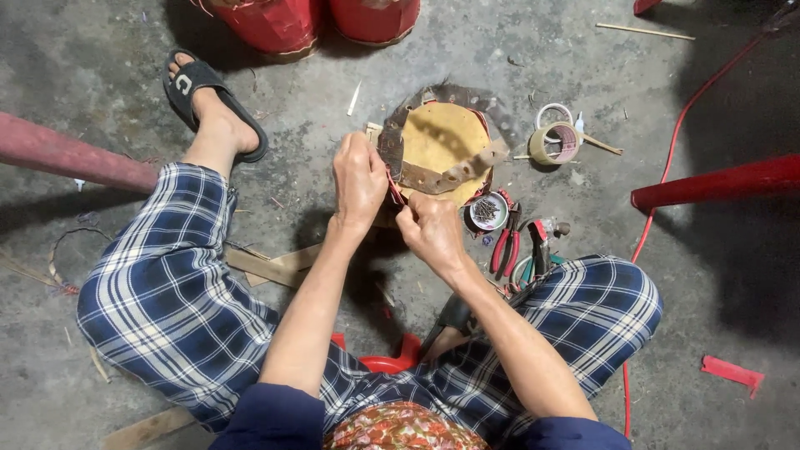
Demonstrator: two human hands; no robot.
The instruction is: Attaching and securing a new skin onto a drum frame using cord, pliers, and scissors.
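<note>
A small round drum (442, 137) with a tan skin top sits on the concrete floor between my knees. A dark leather strip with holes (433, 177) runs around its near rim. My left hand (358, 179) pinches the strip and a thin red cord (393, 188) at the drum's near left edge. My right hand (429, 229) is closed on the same red cord just below, touching the left hand. Where the cord goes under my fingers is hidden.
Red-handled pliers (506, 246), a small round tin of nails (487, 210) and two tape rolls (557, 142) lie right of the drum. Red drums (275, 25) stand at the far edge. Red poles (717, 182) cross both sides; a red cable (667, 167) trails on the right. Wooden slats (275, 267) lie under my arm.
</note>
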